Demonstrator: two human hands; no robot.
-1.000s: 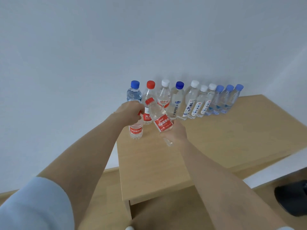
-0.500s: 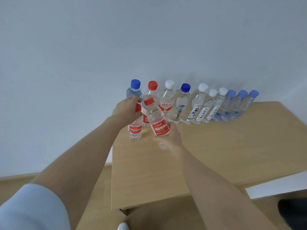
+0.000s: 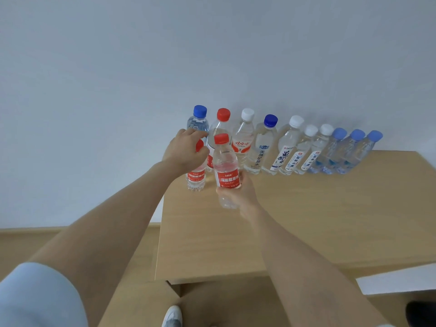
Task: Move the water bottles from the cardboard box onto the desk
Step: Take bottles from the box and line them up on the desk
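Note:
My right hand (image 3: 238, 193) grips the lower body of a red-capped, red-labelled water bottle (image 3: 225, 171), upright just above the wooden desk (image 3: 295, 223). My left hand (image 3: 185, 149) holds the top of a second red-labelled bottle (image 3: 196, 179) that stands on the desk near its left edge; its cap is mostly hidden by my fingers. Behind them, a row of several bottles (image 3: 266, 145) with blue, red and white caps lines the wall. The cardboard box is not in view.
The white wall (image 3: 212, 55) rises directly behind the bottle row. The desk's left edge lies just left of the left bottle. Wooden floor (image 3: 28, 241) shows at the lower left, a shoe (image 3: 172, 316) at the bottom, a dark object (image 3: 422, 315) at the lower right.
The right-hand bottle has gone from tilted left to upright and come down closer to the desk. The left hand stays on its standing bottle. The view has shifted.

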